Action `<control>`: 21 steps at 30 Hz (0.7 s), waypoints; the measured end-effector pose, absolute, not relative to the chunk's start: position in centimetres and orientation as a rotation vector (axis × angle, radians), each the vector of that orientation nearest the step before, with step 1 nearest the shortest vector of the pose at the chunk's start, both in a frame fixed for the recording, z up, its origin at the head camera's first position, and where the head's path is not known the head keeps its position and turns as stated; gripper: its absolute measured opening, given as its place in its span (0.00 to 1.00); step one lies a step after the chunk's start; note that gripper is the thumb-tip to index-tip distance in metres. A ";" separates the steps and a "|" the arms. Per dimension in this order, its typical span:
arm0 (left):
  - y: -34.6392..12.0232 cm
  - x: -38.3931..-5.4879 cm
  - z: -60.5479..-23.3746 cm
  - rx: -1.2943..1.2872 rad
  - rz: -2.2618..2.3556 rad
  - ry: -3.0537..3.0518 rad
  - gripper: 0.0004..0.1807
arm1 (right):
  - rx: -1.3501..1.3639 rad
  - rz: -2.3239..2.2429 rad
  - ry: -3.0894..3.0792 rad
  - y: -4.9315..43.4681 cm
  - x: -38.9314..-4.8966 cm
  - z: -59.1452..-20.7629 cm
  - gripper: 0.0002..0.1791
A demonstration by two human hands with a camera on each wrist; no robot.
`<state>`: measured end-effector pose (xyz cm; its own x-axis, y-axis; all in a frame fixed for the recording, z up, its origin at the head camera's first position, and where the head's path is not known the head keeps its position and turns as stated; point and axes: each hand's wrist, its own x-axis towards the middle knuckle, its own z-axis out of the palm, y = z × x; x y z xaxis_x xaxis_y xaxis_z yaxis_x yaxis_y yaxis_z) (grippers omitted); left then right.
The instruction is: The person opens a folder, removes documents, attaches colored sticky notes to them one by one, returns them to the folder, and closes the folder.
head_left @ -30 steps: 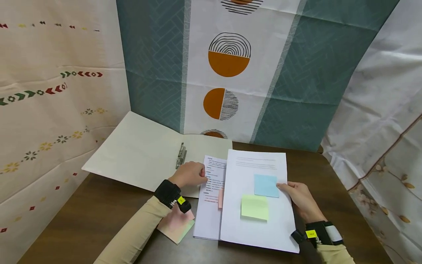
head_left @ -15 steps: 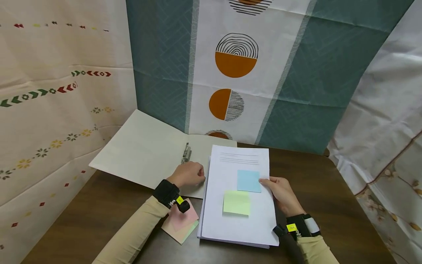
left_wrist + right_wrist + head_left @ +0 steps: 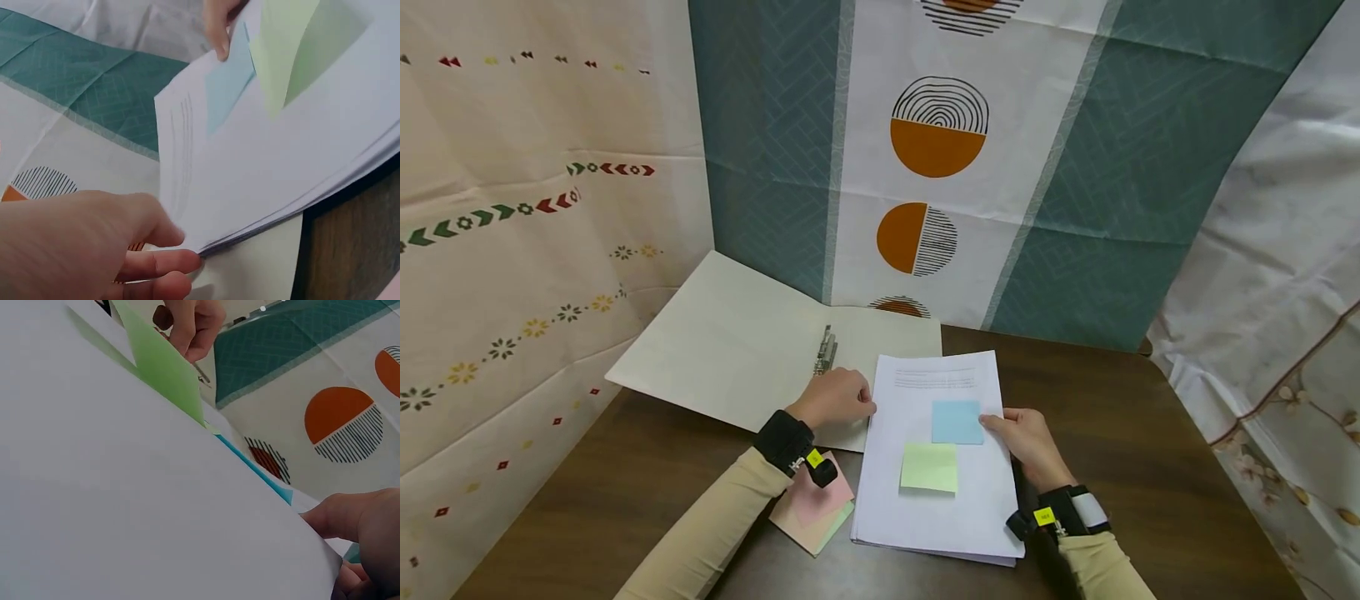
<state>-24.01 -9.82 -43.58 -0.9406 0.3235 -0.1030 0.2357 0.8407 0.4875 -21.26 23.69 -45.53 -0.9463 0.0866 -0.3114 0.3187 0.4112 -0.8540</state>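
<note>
A stack of white paper sheets (image 3: 936,525) is held in both hands, slightly tilted, above the table. Its top sheet has a few printed lines, a blue sticky note (image 3: 957,422) and a pale green sticky note (image 3: 928,468), whose lower edge lifts. My left hand (image 3: 833,397) pinches the stack's left edge; in the left wrist view its thumb lies above and its fingers below (image 3: 159,265). At the right edge my right hand (image 3: 1028,446) grips the sheets, thumb on top beside the blue note. Its other fingers are mostly hidden beneath the paper.
Behind the left hand lies an open white folder (image 3: 722,342) with a metal clip (image 3: 825,350) at its fold. Pink, peach and green sticky notes (image 3: 812,504) lie on the brown table (image 3: 1097,392) below the left wrist. Patterned cloths (image 3: 760,167) hang around the table.
My right hand has brought its sheets leftward over the printed sheets, which are now covered. The stack has since come slightly nearer. My left hand has stayed near the same place.
</note>
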 end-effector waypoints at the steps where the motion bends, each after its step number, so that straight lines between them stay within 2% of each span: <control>1: -9.7 -23.9 -43.6 0.430 0.727 2.834 0.10 | 0.371 -1.546 2.453 23.7 -21.3 -45.7 0.29; 11: -8.9 -23.4 -44.1 0.412 0.671 2.882 0.13 | 0.351 -1.461 2.539 23.3 -21.2 -46.7 0.28; 21: -8.8 -23.4 -44.5 0.375 0.680 2.863 0.13 | 0.288 -1.329 2.593 24.0 -21.4 -45.4 0.31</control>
<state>-23.41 -8.78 -44.48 -0.9530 0.2822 -0.1105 0.2024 0.8639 0.4613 -21.35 23.97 -45.44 -0.9582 0.0763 -0.2759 0.2685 0.5734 -0.7740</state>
